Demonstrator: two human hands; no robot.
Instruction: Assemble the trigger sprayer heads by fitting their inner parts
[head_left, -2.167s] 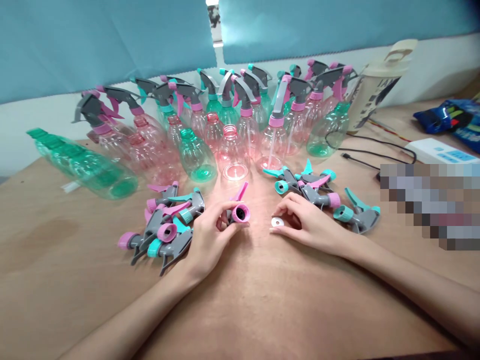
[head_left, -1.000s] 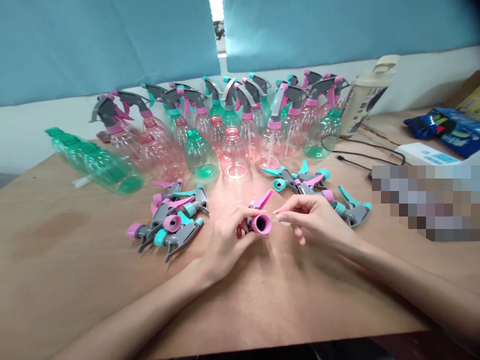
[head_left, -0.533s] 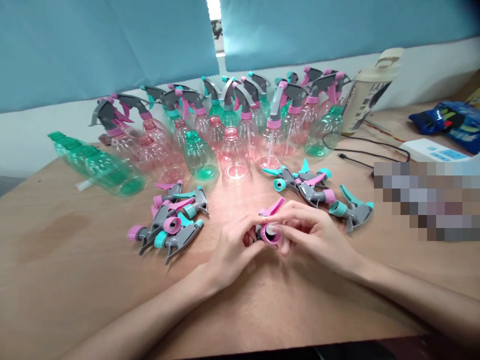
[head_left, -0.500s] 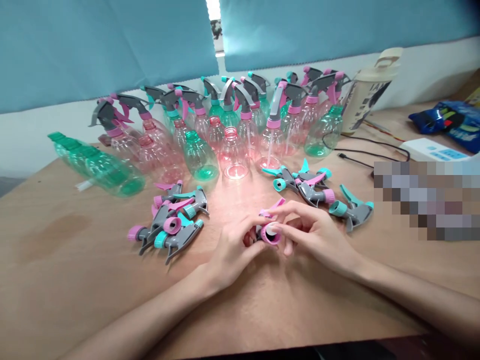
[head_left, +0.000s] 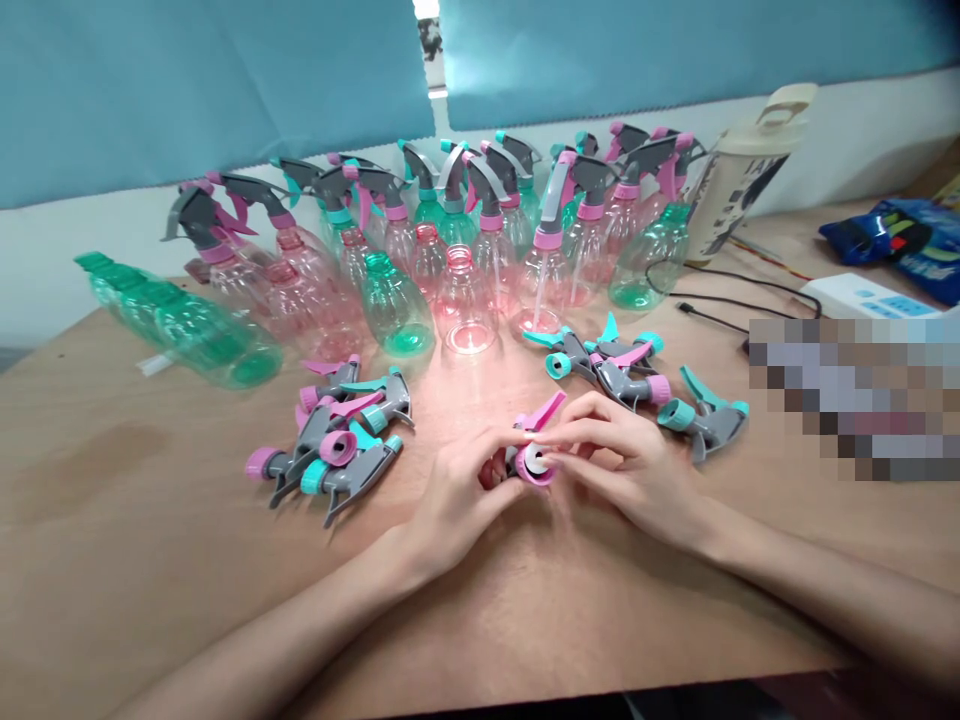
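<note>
My left hand [head_left: 457, 495] is closed around a grey spray head with a pink collar and pink trigger [head_left: 534, 440], holding it just above the wooden table [head_left: 525, 600]. A small white washer [head_left: 535, 459] sits in the collar's mouth. My right hand [head_left: 630, 470] touches that collar, thumb and forefinger pinched at the washer. A pile of loose spray heads [head_left: 337, 435] lies left of my left hand. Another pile of spray heads [head_left: 637, 380] lies behind my right hand.
Pink and green clear bottles [head_left: 450, 290], several topped with sprayers, crowd the back of the table. Green bottles [head_left: 187, 330] lie on their side at left. A beige jug [head_left: 742, 180], black cables [head_left: 735, 300], a white power strip [head_left: 862, 295] and a blue packet [head_left: 900, 240] are at right.
My right hand picked the white washer up from the table and brought it to the pink collar held by my left hand. The washer now sits in the collar's mouth.
</note>
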